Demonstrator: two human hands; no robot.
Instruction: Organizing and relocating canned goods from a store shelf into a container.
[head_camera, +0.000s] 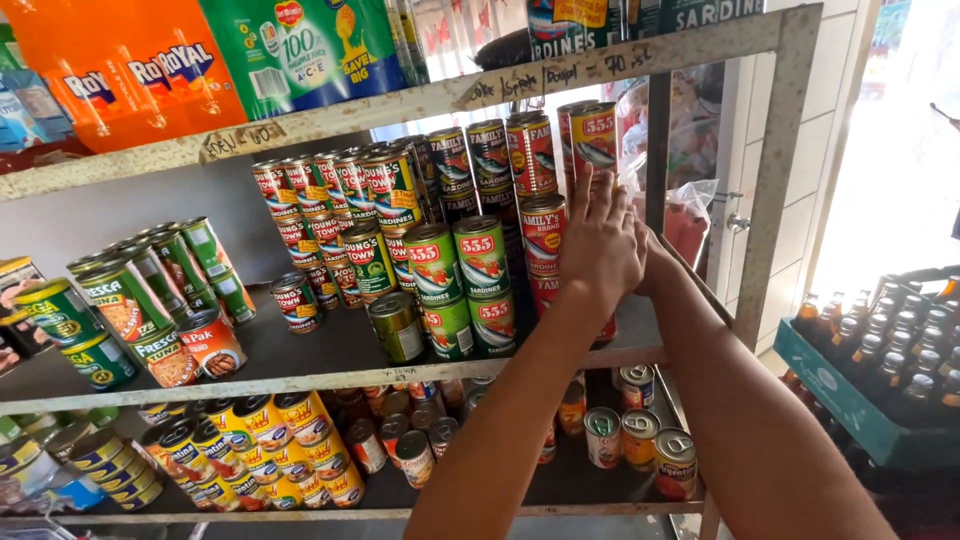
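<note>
Red cans (545, 235) stacked under both hands (600, 245); green cans (455, 290) beside.

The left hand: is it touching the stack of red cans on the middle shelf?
Touching. The head view shows the left hand pressed flat, fingers spread, on the stack of red cans; no gap shows.

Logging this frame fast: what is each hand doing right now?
Left hand: open, fingers spread flat against the stacked red sardine cans.
Right hand: mostly hidden behind the left; cannot be told.
</note>
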